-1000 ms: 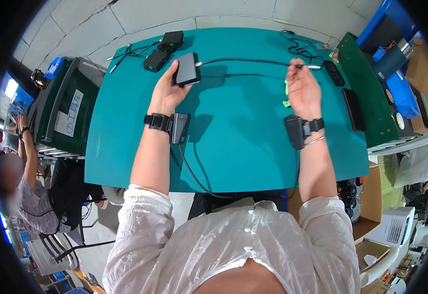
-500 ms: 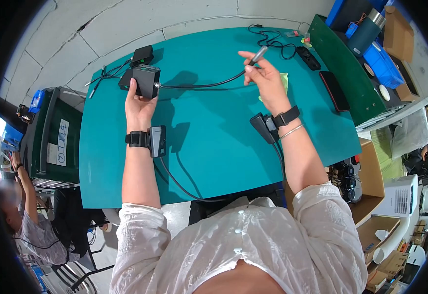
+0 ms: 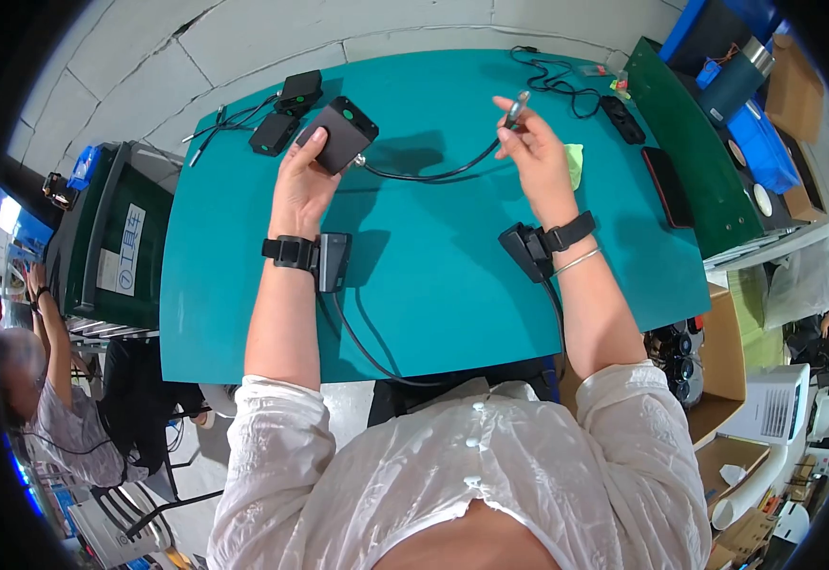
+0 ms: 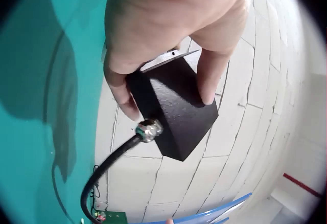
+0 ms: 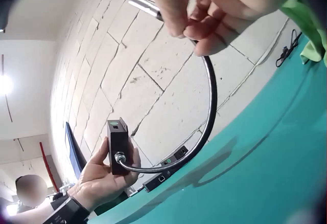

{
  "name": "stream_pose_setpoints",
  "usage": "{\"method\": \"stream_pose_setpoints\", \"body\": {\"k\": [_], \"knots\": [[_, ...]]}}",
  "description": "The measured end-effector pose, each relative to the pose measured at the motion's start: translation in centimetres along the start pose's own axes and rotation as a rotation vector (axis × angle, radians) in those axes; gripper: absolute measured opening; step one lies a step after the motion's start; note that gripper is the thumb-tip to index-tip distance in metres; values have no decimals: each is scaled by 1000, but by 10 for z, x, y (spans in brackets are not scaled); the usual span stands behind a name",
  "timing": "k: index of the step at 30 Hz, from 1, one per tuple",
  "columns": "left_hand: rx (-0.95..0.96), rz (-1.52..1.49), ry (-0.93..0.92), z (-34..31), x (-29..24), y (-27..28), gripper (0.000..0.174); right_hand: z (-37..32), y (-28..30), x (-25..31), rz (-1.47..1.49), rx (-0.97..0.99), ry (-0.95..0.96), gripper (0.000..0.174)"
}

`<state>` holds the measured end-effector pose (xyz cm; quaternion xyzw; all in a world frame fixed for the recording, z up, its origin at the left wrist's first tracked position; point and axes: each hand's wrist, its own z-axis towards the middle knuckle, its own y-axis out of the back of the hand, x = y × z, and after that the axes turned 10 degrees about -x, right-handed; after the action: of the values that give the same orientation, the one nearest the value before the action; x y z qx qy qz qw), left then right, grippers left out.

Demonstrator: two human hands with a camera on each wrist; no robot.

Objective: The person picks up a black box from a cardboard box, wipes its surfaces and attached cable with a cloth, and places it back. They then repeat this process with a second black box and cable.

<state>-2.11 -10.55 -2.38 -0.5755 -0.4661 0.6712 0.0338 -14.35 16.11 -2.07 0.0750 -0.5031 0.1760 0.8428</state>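
In the head view my left hand (image 3: 305, 190) grips a small black box (image 3: 341, 133), thumb across its broad face. A green dot marks one narrow end. From a metal fitting (image 4: 149, 130) on its side, seen in the left wrist view, runs a black flexible cable (image 3: 433, 178). My right hand (image 3: 544, 171) pinches this cable near its far end, where a silver metal tip (image 5: 145, 6) sticks out past the fingers. Between the hands the cable sags in a curve above the table. An opening shows in the box's end in the right wrist view.
Two similar black boxes (image 3: 275, 133) with cables lie at the table's back left. Toward the right are a green cloth (image 3: 575, 166), a black cord (image 3: 566, 85), a black holder-like object (image 3: 622, 120) and a phone (image 3: 668, 187). A green cabinet (image 3: 671, 142) borders the right edge.
The right hand has turned and now pinches the cable with its tip pointing up. The cable went from nearly straight to a sagging curve. The left hand has tilted the box, showing its green-dotted end.
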Motion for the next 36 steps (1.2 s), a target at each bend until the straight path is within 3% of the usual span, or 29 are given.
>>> {"method": "stream_pose_setpoints", "body": {"k": [1, 2, 4, 6, 8, 10, 13, 14, 16, 20, 24, 26, 28, 30, 31, 36], "knots": [[-30, -37, 5, -3, 0, -3, 30, 0, 0, 1, -7, -72, -140, 33], [-36, -36, 1, -4, 2, -6, 30, 0, 3, -3, -3, -66, -142, 33], [-107, -259, 12, -2, 0, -7, 29, 2, 13, -21, 26, -158, -362, 31], [-73, -336, 7, 5, -2, 2, 29, 3, 16, -28, 101, -140, -417, 35], [-126, -445, -31, 6, -3, 3, 30, 1, 12, -26, 230, -126, -591, 41], [-125, -499, -77, 6, -3, 4, 32, -2, 9, -27, 219, -139, -606, 41], [-113, -590, -131, 7, -1, 3, 32, -3, 8, -15, -136, 124, -663, 44], [-104, -627, -140, 8, 0, 2, 32, -3, 5, -9, -136, 125, -661, 44], [-26, -642, -104, 10, 7, 2, 31, -7, -8, 7, -49, 451, -690, 47], [84, -354, -27, -5, 30, -21, 35, -26, -37, 3, 96, 536, -558, 52], [166, -28, 80, -31, 43, -44, 37, -34, -46, 1, 356, 362, -517, 51], [399, 241, 87, -27, 47, -42, 40, -28, -44, 0, 583, 236, -522, 46], [402, 349, 52, -32, 43, -44, 38, -23, -38, -1, 602, 157, -517, 43], [552, 580, 156, -31, 37, -40, 39, -20, -32, 0, 642, 10, -507, 37], [619, 660, 122, -29, 37, -36, 39, -20, -30, 4, 630, -18, -508, 35], [469, 494, 121, -15, 25, -28, 38, -16, -13, 8, 514, 262, -559, 36]]}}
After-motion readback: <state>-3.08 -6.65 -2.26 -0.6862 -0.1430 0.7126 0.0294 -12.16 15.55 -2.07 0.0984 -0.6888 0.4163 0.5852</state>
